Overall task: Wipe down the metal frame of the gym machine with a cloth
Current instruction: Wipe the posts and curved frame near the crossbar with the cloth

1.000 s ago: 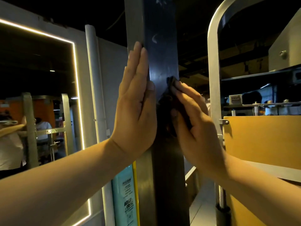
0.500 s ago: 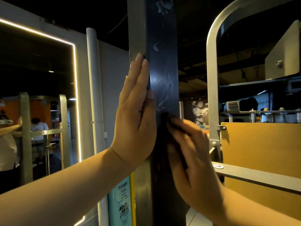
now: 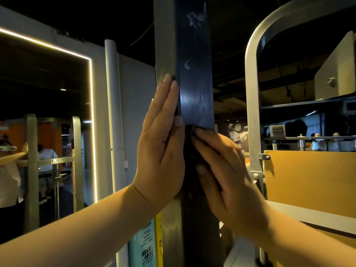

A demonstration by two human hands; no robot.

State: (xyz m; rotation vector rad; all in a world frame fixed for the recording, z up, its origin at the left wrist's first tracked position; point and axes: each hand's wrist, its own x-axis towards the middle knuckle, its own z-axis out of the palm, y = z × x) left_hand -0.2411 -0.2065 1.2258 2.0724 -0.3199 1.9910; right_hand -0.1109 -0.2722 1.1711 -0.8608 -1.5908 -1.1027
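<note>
Post (image 3: 194,83) dead centre, smears at 12. Left hand (image 3: 163,151) flat on its left face, fingers straight, holding nothing. Right hand (image 3: 227,180) at 4, straight fingers pressing dark cloth (image 3: 190,151) onto post front, cloth mostly hidden. Curved rail (image 3: 252,112) at 2, yellow panel (image 3: 312,180) at 3, mirror (image 3: 48,132) at 9.

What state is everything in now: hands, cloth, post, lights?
metal post: upright, smudged above the hands.
left hand: flat, fingers straight, against its side.
right hand: fingers straight, pressing the cloth on it.
cloth: dark, bunched under right hand.
light strip: lit.
</note>
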